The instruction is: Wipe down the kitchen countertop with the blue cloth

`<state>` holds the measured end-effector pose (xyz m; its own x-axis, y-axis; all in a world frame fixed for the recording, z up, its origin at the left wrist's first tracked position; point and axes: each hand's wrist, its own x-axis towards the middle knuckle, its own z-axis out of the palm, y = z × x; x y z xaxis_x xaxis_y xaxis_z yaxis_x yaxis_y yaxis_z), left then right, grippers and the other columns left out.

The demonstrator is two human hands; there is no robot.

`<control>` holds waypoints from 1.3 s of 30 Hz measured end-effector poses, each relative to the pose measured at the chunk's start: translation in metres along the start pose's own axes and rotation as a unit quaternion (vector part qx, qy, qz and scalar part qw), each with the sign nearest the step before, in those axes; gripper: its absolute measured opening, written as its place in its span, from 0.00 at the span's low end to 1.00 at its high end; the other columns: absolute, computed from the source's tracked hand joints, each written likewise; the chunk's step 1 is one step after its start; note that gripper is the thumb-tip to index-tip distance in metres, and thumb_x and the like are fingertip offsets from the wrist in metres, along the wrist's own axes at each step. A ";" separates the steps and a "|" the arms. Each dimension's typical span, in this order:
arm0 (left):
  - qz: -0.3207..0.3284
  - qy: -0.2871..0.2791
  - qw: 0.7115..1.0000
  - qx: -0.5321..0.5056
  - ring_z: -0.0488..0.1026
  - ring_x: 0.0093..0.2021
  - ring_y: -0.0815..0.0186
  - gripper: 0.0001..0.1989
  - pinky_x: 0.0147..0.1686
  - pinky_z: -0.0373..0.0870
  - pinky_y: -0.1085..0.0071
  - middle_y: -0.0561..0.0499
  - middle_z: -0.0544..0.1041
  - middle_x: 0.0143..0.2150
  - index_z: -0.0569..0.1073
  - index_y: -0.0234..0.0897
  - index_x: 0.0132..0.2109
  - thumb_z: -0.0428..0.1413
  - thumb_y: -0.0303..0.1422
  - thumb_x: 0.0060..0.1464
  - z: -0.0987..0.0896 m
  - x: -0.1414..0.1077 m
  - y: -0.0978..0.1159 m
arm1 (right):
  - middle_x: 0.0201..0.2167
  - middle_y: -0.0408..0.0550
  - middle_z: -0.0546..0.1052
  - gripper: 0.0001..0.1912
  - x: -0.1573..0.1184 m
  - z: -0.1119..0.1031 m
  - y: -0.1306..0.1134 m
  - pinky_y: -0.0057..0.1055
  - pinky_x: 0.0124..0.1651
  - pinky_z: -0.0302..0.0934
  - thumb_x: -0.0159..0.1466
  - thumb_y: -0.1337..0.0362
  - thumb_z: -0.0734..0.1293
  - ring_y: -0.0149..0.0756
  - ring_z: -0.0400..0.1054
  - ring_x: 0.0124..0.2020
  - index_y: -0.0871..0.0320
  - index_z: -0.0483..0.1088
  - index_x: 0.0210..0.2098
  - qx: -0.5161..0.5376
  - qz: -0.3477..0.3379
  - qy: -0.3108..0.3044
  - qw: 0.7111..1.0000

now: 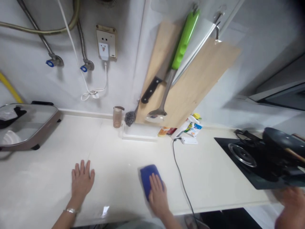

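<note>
My left hand (pixel 82 181) lies palm down on the white countertop (pixel 111 178), fingers outstretched and a little apart, holding nothing. A metal bracelet or watch band (pixel 71 210) circles that wrist. To the right, a folded blue cloth (pixel 145 175) is flat on the counter under my right hand (pixel 157 194). The fingers of this hand are close together over the cloth, keeping hold of it against the surface. Its thumb side is at the cloth's right edge. The part of the cloth beneath my palm is hidden.
An electric pan with glass lid (pixel 45 124) stands left. A brown cup (pixel 117 117), scrubber (pixel 130 118) and hanging cutting board (pixel 190 92) are behind. A black cable (pixel 179 171) crosses the counter. Right are a cooktop (pixel 252 171), a wok (pixel 281 138) and another person's blurred hand (pixel 294 200).
</note>
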<state>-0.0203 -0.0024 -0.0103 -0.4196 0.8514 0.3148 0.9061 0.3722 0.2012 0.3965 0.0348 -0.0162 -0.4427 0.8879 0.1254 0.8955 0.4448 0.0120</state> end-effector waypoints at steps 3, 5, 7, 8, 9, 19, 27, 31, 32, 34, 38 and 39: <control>0.001 0.015 1.000 -0.009 0.34 0.73 0.41 0.31 0.68 0.43 0.39 0.29 0.52 0.71 0.59 0.26 0.68 0.36 0.41 0.67 0.004 -0.001 0.000 | 0.73 0.42 0.47 0.38 -0.039 -0.013 0.008 0.46 0.70 0.44 0.65 0.68 0.54 0.42 0.41 0.73 0.52 0.38 0.72 -0.003 -0.052 -0.017 0.999; -0.005 0.004 1.000 -0.017 0.35 0.73 0.41 0.31 0.68 0.43 0.39 0.29 0.52 0.71 0.60 0.27 0.68 0.37 0.41 0.66 0.006 -0.002 -0.002 | 0.73 0.43 0.48 0.37 -0.060 -0.016 0.021 0.44 0.68 0.48 0.66 0.67 0.54 0.42 0.44 0.73 0.51 0.37 0.72 -0.007 -0.072 -0.023 0.997; -0.004 -0.027 0.999 -0.027 0.38 0.73 0.40 0.30 0.68 0.45 0.40 0.31 0.53 0.71 0.61 0.28 0.67 0.38 0.42 0.66 0.005 -0.002 -0.008 | 0.73 0.44 0.50 0.37 -0.073 -0.012 0.033 0.42 0.66 0.53 0.67 0.65 0.54 0.42 0.47 0.72 0.51 0.36 0.72 -0.012 -0.076 -0.017 0.997; 0.001 -0.046 0.998 -0.032 0.41 0.73 0.41 0.30 0.68 0.45 0.40 0.33 0.54 0.71 0.62 0.30 0.67 0.39 0.41 0.66 0.002 -0.003 -0.012 | 0.72 0.45 0.51 0.38 -0.075 -0.007 0.036 0.42 0.64 0.55 0.67 0.64 0.55 0.42 0.48 0.71 0.51 0.35 0.72 -0.016 -0.067 -0.011 0.998; 0.006 -0.064 0.997 -0.035 0.44 0.72 0.42 0.29 0.69 0.44 0.40 0.34 0.55 0.71 0.63 0.31 0.67 0.39 0.41 0.66 -0.001 -0.005 -0.018 | 0.72 0.46 0.52 0.38 -0.076 -0.002 0.036 0.44 0.62 0.57 0.67 0.64 0.55 0.44 0.50 0.71 0.51 0.33 0.72 -0.021 -0.050 -0.002 0.999; -0.092 -0.046 0.994 -0.023 0.41 0.73 0.42 0.27 0.68 0.44 0.39 0.33 0.51 0.72 0.64 0.33 0.66 0.41 0.40 0.66 -0.031 -0.034 -0.075 | 0.72 0.57 0.47 0.38 0.008 -0.021 -0.110 0.60 0.72 0.32 0.64 0.57 0.58 0.58 0.37 0.73 0.66 0.50 0.70 0.042 -0.112 -0.109 0.987; -0.080 0.026 0.996 -0.007 0.38 0.74 0.45 0.27 0.68 0.46 0.40 0.33 0.51 0.72 0.61 0.31 0.67 0.40 0.38 0.66 -0.036 -0.042 -0.063 | 0.73 0.64 0.39 0.40 0.098 -0.048 -0.251 0.61 0.72 0.30 0.67 0.53 0.58 0.60 0.29 0.73 0.67 0.42 0.71 0.145 -0.269 -0.130 0.943; -0.072 0.022 0.997 0.002 0.40 0.73 0.45 0.27 0.68 0.47 0.41 0.33 0.54 0.71 0.63 0.31 0.67 0.40 0.38 0.66 -0.034 -0.043 -0.067 | 0.74 0.62 0.39 0.38 0.146 -0.044 -0.278 0.61 0.70 0.34 0.67 0.54 0.57 0.59 0.32 0.73 0.62 0.42 0.72 0.161 -0.270 -0.127 0.941; -0.072 0.020 0.997 0.003 0.40 0.73 0.45 0.27 0.68 0.48 0.41 0.33 0.54 0.71 0.63 0.31 0.67 0.41 0.39 0.66 -0.034 -0.043 -0.069 | 0.74 0.62 0.39 0.38 0.159 -0.042 -0.280 0.60 0.70 0.34 0.67 0.54 0.57 0.59 0.32 0.73 0.61 0.42 0.72 0.156 -0.264 -0.127 0.943; -0.072 0.016 0.997 0.005 0.40 0.73 0.45 0.27 0.68 0.48 0.41 0.34 0.54 0.72 0.62 0.32 0.67 0.41 0.39 0.66 -0.034 -0.043 -0.070 | 0.74 0.61 0.38 0.38 0.184 -0.037 -0.279 0.58 0.70 0.34 0.67 0.54 0.57 0.57 0.33 0.74 0.60 0.41 0.72 0.136 -0.245 -0.121 0.952; -0.073 0.005 0.997 0.014 0.40 0.74 0.46 0.27 0.68 0.49 0.42 0.35 0.53 0.72 0.62 0.33 0.67 0.41 0.39 0.66 -0.035 -0.042 -0.071 | 0.74 0.58 0.39 0.38 0.226 -0.023 -0.263 0.55 0.70 0.34 0.67 0.54 0.57 0.54 0.35 0.74 0.58 0.42 0.72 0.091 -0.187 -0.104 0.973; -0.074 0.003 0.997 0.015 0.39 0.74 0.46 0.27 0.68 0.48 0.42 0.35 0.53 0.72 0.62 0.33 0.67 0.41 0.39 0.66 -0.036 -0.042 -0.071 | 0.74 0.58 0.40 0.38 0.234 -0.019 -0.256 0.54 0.69 0.34 0.67 0.54 0.57 0.54 0.35 0.74 0.58 0.42 0.72 0.086 -0.174 -0.100 0.976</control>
<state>-0.0685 -0.0777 -0.0048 -0.5484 0.7846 0.2893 0.8359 0.5039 0.2176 0.0648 0.1262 0.0292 -0.7346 0.6764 -0.0532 0.6755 0.7219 -0.1499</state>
